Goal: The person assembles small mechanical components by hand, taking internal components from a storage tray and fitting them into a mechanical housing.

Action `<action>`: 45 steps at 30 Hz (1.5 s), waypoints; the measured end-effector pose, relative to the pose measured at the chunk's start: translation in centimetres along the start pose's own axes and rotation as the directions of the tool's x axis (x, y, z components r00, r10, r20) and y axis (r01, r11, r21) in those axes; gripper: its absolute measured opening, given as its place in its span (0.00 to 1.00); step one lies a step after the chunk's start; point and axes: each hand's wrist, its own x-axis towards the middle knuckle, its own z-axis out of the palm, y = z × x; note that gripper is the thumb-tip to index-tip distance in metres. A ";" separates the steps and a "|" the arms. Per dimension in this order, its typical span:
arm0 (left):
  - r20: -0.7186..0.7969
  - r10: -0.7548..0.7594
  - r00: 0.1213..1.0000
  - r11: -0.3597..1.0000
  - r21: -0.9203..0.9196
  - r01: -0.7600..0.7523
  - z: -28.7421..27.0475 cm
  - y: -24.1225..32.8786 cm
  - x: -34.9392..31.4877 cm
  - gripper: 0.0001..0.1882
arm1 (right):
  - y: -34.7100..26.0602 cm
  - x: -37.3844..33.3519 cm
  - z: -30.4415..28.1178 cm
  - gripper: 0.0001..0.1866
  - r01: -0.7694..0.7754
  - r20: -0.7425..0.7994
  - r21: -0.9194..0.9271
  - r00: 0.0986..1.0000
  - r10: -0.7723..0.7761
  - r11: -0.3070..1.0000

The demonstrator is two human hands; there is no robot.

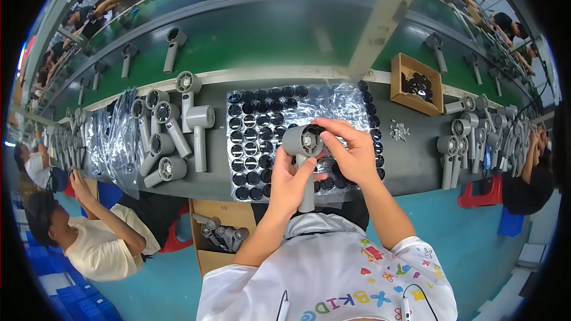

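Head view: left grip point(289, 179) holds the gray fan point(294, 141), right grip point(353, 153) pinches a black cap point(314, 129) at its one o'clock, seemingly fitting it, so a straight, gentle push seems needed next.

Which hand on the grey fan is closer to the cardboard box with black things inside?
The right hand. It's on the grey handheld fan, below and left of the cardboard box; the left hand, on the same fan, is farther left.

Gry fan point(297, 142) in L hand point(288, 183), R hand point(352, 153) @ top
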 end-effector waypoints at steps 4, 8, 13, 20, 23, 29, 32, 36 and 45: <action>-0.011 -0.056 0.998 0.995 -0.080 0.055 -0.1 0.2 -0.2 0.24 | 0.4 -0.2 0.5 0.16 -0.014 0.000 0.030 1.000 0.014 0.999; -0.018 -0.070 0.997 0.994 -0.084 0.068 -0.2 0.3 -0.3 0.24 | 0.6 -0.2 1.0 0.16 0.118 -0.028 -0.047 0.992 -0.120 0.992; -0.026 -0.093 0.995 0.990 -0.105 0.090 -0.3 0.5 -0.3 0.24 | 0.7 -0.5 0.9 0.16 0.010 0.025 -0.015 1.000 -0.010 1.000; -0.045 -0.006 0.999 0.999 0.048 0.008 -0.4 0.6 -0.6 0.24 | -0.2 -0.3 0.2 0.16 0.075 0.163 -0.062 0.985 -0.064 0.995; -0.039 0.016 0.999 0.995 0.097 -0.012 -0.4 0.5 -0.7 0.24 | -1.4 -0.3 0.2 0.17 0.040 0.180 -0.085 0.983 -0.024 0.996; -0.061 0.063 0.996 0.979 0.197 -0.050 -0.4 0.3 -0.8 0.23 | -1.1 -0.8 0.2 0.22 0.340 0.246 -0.358 0.933 -0.264 0.869; -0.061 0.104 0.993 0.970 0.225 -0.088 -0.2 0.8 -1.0 0.24 | -1.8 -1.1 0.4 0.24 0.395 0.260 -0.400 0.914 -0.311 0.827; 0.005 0.065 0.998 0.998 0.015 -0.065 -1.2 0.5 -0.5 0.25 | -4.4 -0.8 -0.1 0.23 0.351 0.273 -0.298 0.922 -0.273 0.888; 0.116 0.017 0.993 0.998 0.058 -0.024 -1.5 1.3 -1.2 0.26 | -3.7 -1.1 -0.1 0.25 -0.006 0.129 0.127 0.992 -0.011 0.992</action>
